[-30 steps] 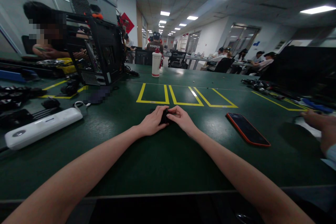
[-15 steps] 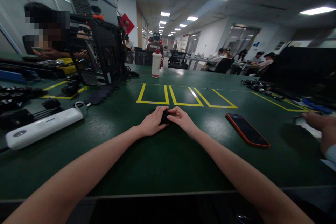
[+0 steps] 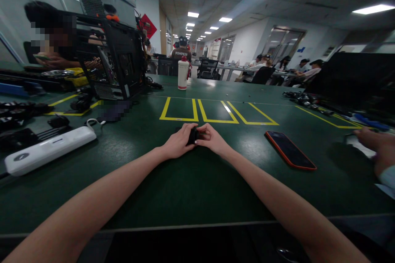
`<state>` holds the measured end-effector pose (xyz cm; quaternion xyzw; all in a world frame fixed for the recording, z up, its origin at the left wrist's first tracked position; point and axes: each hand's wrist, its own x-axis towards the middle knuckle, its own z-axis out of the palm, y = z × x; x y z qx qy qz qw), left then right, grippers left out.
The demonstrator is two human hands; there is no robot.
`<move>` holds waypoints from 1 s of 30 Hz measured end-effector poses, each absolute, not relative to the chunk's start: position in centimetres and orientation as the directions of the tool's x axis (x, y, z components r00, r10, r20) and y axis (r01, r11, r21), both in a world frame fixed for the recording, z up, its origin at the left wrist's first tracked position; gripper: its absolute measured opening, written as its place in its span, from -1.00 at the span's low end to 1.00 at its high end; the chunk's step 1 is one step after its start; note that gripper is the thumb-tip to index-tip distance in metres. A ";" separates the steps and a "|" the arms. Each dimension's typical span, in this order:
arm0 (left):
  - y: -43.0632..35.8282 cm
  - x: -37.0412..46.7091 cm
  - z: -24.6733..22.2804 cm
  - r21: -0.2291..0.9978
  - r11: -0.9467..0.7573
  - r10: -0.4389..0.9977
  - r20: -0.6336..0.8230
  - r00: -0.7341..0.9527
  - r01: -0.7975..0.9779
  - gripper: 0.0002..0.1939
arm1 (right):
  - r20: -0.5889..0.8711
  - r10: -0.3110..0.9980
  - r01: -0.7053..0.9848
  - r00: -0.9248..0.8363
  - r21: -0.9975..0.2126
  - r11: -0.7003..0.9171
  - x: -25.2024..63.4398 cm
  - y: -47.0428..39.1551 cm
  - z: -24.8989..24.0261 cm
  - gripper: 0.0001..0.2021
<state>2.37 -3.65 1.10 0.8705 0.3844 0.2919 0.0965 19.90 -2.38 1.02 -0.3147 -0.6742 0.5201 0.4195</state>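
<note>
A small black object (image 3: 192, 136), its kind hard to make out, is between my hands on the green table (image 3: 197, 189). My left hand (image 3: 180, 141) is wrapped over it from the left, fingers and thumb closed on its sides. From the right, my right hand (image 3: 210, 137) pinches at the object's right edge, thumb and fingertips close together. Much of the object is hidden by my fingers. Just beyond my hands lie yellow tape outlines (image 3: 216, 121) on the tabletop.
An orange-edged phone (image 3: 290, 150) lies to the right, a white power strip (image 3: 51, 150) to the left. Behind it stands an open computer case (image 3: 119, 57). A white bottle (image 3: 182, 74) stands further back. At the right edge is another person's hand (image 3: 373, 139).
My right thumb has shifted slightly lower and left along the black object's edge. My left hand keeps its hold. The view has moved very slightly.
</note>
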 end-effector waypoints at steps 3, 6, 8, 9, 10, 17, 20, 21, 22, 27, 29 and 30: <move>-3.6 2.4 1.1 0.394 -0.688 0.723 0.439 0.533 0.609 -0.38 | 0.263 0.872 -0.019 -0.413 -0.960 0.281 19.6 -2.5 1.0 -0.73; -3.6 2.4 1.1 0.386 -0.695 0.716 0.447 0.536 0.606 -0.38 | 0.287 0.884 0.000 -0.368 -0.951 0.309 19.4 -2.5 1.1 -0.82; -3.7 2.4 1.1 0.380 -0.699 0.712 0.451 0.538 0.606 -0.38 | 0.280 0.893 0.022 -0.353 -0.951 0.307 19.4 -2.5 1.2 -0.79; -3.7 2.4 1.1 0.379 -0.699 0.712 0.452 0.537 0.607 -0.38 | 0.269 0.899 0.037 -0.346 -0.953 0.299 19.5 -2.4 1.2 -0.76; -3.7 2.4 1.1 0.378 -0.698 0.712 0.453 0.536 0.608 -0.38 | 0.255 0.904 0.051 -0.344 -0.956 0.289 19.5 -2.4 1.3 -0.74; -3.6 2.3 1.1 0.378 -0.690 0.721 0.441 0.534 0.618 -0.39 | 0.227 0.868 -0.013 -0.443 -0.969 0.246 19.9 -2.2 1.1 -0.66; -3.7 2.3 1.1 0.380 -0.691 0.720 0.442 0.536 0.615 -0.39 | 0.235 0.868 -0.024 -0.438 -0.968 0.250 19.9 -2.4 1.1 -0.67; -3.7 2.3 1.1 0.378 -0.692 0.718 0.442 0.537 0.615 -0.39 | 0.244 0.872 -0.019 -0.425 -0.965 0.260 19.9 -2.4 1.1 -0.71; -3.7 2.4 1.2 0.377 -0.693 0.717 0.443 0.538 0.614 -0.39 | 0.257 0.876 -0.012 -0.408 -0.961 0.276 19.8 -2.5 1.1 -0.76; -3.7 2.4 1.2 0.377 -0.685 0.725 0.439 0.531 0.623 -0.39 | 0.278 0.899 0.045 -0.340 -0.949 0.311 19.7 -2.4 1.3 -0.77; -3.7 2.4 1.2 0.380 -0.684 0.726 0.438 0.530 0.623 -0.38 | 0.235 0.912 0.078 -0.336 -0.958 0.276 19.8 -2.3 1.3 -0.70; -3.7 2.4 1.2 0.380 -0.685 0.725 0.439 0.531 0.621 -0.38 | 0.215 0.914 0.088 -0.344 -0.962 0.259 19.9 -2.2 1.3 -0.69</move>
